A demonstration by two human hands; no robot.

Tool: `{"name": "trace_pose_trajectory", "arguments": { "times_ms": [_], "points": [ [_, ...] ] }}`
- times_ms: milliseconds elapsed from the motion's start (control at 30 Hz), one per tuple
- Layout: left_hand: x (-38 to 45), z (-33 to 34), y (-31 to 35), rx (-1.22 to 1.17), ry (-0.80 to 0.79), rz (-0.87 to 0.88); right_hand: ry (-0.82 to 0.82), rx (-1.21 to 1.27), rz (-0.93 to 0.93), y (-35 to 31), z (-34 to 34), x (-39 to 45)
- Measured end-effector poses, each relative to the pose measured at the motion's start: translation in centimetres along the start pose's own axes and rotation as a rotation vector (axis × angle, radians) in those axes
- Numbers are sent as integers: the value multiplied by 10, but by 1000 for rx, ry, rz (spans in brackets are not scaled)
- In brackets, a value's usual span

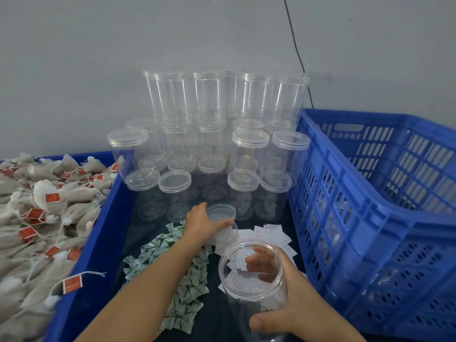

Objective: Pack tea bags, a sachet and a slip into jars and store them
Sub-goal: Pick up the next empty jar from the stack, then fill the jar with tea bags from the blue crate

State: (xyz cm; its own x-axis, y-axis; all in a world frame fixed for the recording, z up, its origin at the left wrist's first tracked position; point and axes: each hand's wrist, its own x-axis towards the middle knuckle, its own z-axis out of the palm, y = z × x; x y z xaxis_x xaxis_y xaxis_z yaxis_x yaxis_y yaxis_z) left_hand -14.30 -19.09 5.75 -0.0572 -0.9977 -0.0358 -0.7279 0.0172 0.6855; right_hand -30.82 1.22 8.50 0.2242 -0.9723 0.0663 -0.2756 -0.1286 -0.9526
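Note:
My right hand (283,302) grips an open, empty clear plastic jar (254,275) near the bottom centre, fingers wrapped round its far side. My left hand (204,225) reaches forward and holds a clear lid (220,213) just in front of the stacked jars. Green-and-white sachets (172,267) lie in a heap under my left forearm. White paper slips (266,236) with red print lie scattered behind the held jar. Tea bags (37,218) with red tags fill the blue tray on the left.
Stacked, lidded clear jars (222,144) stand against the grey wall at the back. A large blue slatted crate (382,218) stands on the right, close to my right hand. The blue tray's rim (98,243) borders the dark work surface on the left.

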Motion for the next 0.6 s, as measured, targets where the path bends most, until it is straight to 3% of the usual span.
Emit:
{"name": "trace_pose_trajectory", "arguments": {
  "times_ms": [200, 467, 600],
  "points": [
    [-11, -40, 17, 24, 47, 164, 5, -2, 3, 0, -1, -2],
    [-69, -134, 38, 468, -7, 483, 15, 42, -36, -3, 7, 0],
    [-107, -183, 18, 617, 69, 539, -8, 25, -71, -7, 18, 7]
  ]
}}
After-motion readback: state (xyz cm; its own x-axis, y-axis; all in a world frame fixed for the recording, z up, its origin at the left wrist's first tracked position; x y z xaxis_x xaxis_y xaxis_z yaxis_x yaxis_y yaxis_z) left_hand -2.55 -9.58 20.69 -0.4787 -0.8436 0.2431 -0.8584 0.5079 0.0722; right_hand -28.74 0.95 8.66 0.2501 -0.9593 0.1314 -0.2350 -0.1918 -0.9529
